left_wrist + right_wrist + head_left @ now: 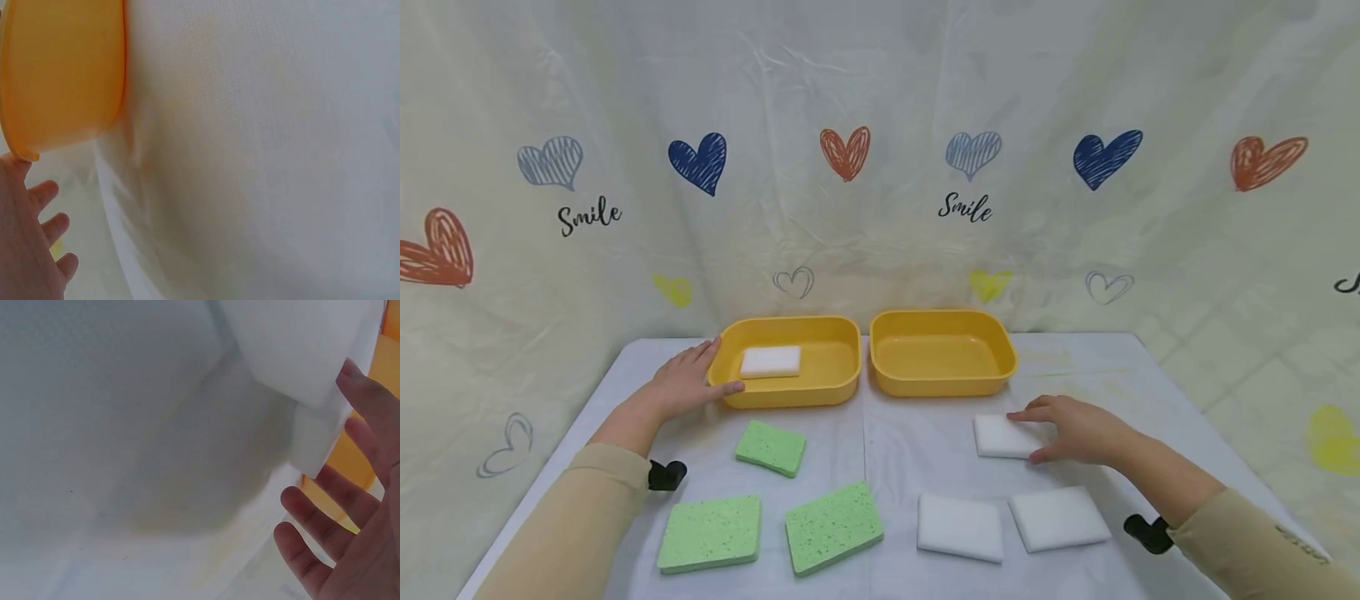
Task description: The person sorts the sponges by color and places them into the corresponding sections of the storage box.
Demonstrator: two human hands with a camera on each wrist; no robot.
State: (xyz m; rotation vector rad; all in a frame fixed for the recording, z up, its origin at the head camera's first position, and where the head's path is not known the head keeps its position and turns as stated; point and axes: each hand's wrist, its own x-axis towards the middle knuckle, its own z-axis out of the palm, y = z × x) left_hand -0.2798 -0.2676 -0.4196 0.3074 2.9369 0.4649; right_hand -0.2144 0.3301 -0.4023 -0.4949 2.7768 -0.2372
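Two yellow plastic trays stand side by side at the back of the table. A white sponge (pixel 771 362) lies inside the left tray (pixel 790 397). My left hand (pixel 685 383) touches that tray's left end, thumb over the near rim; in the left wrist view its fingers are spread beside the tray wall (pixel 69 75). My right hand (pixel 1078 429) is at the right end of another white sponge (pixel 997 437), thumb by the near edge and fingers by the far edge. In the right wrist view the fingers (pixel 312 522) are spread, loosely bent beside the sponge.
The right tray (pixel 943 387) has nothing in it. Three green sponges, one of them the smaller back one (pixel 771 448), lie on the left of the white-covered table. Two more white sponges (pixel 960 527) lie near the front right. A curtain with printed hearts hangs behind.
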